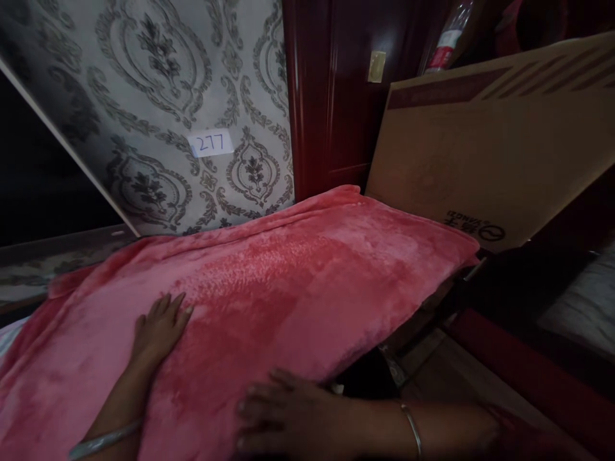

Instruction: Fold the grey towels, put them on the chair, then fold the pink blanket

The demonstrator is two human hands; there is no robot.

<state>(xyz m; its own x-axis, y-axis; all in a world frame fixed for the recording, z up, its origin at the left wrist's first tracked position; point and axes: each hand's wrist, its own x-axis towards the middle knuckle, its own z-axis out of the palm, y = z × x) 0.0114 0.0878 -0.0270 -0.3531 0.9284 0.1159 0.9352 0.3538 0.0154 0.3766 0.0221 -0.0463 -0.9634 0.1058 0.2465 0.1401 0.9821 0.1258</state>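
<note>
**Pink fleece, pressed flat under two palms**

Pink plush blanket (288, 282) lies spread over a raised surface in front of the person, its far edge reaching toward the patterned wallpaper (158, 83) and its right corner hanging just beside a large cardboard box (485, 147). The left hand (161, 326) rests on it palm down, fingers extended and slightly spread, gripping nothing. The right hand (283, 416) lies flat at the near edge, fingers open, also pressing rather than grasping; a thin bangle (412, 429) circles that wrist.

Smoothing such pile probably goes best with flat palms and even pressure, stroking outward from the middle toward the edges so that creases move off the cloth. The near right edge droops over a dark gap, so one hand anchoring the fabric would likely keep it from sliding.
</note>
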